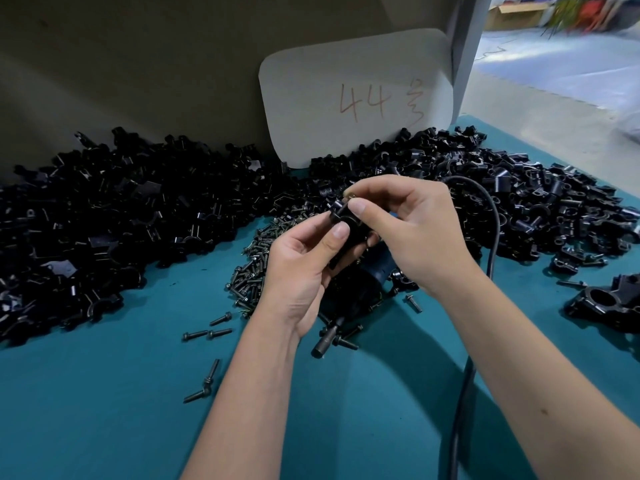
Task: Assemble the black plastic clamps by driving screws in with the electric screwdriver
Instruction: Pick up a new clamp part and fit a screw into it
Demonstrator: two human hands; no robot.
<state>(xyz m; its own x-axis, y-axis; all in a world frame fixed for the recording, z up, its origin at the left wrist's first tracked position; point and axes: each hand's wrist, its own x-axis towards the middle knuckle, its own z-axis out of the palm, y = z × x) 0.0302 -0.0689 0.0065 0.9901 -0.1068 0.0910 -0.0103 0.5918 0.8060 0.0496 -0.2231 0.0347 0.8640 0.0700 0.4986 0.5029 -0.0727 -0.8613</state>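
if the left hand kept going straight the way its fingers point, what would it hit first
Likely the right hand, just past the small black plastic clamp that the left hand already holds. Depth is unclear from this one view.

Both bare forearms are extended forward from the lower edge of the view and are angled inward, so that the hands are brought close together at the centre. The left hand [298, 268] is held palm up and slightly turned inward, its thumb raised and its fingers curled in a grip. The right hand [415, 223] is held just above it, back upward, with thumb and forefinger closed in a pinch.
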